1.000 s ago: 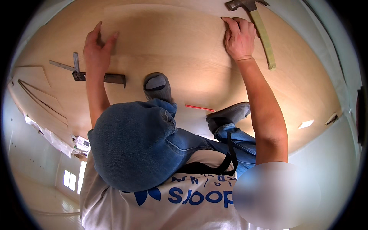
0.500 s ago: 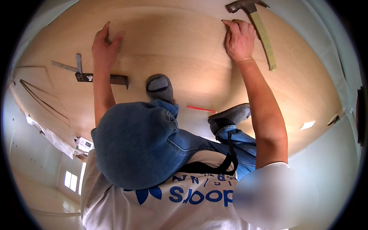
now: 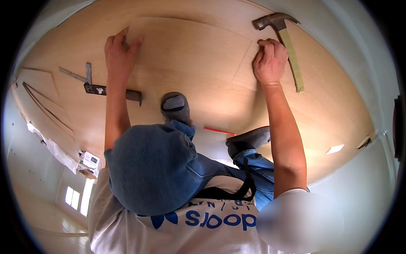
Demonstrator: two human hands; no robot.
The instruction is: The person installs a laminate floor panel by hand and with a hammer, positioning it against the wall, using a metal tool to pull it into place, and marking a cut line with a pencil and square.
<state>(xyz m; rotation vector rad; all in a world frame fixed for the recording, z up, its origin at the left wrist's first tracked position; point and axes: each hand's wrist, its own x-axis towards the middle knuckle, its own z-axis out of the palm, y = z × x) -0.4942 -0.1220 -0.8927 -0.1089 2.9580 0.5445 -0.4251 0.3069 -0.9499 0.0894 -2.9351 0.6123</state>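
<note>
A light wood plank (image 3: 186,46) lies on the matching wood floor, its far edge and right end seam showing as thin lines. My left hand (image 3: 120,55) is over the plank's left part, thumb and fingers apart, holding nothing I can see. Just right of the end seam, my right hand (image 3: 270,63) rests with curled fingers; what is under its fingertips is hidden. Right beside it lies a claw hammer (image 3: 292,55) with a dark head and a yellowish handle. A try square (image 3: 112,91) with a black stock lies by my left forearm.
A red pencil (image 3: 219,131) lies between my shoes (image 3: 249,142). Thin boards (image 3: 42,95) and a small white box (image 3: 90,160) are at the left. A white piece (image 3: 335,149) lies near the right wall (image 3: 359,182).
The view has shifted, so the floor and tools sit lower in it. My right hand has moved from the seam's far end to just right of it, its fingers more curled.
</note>
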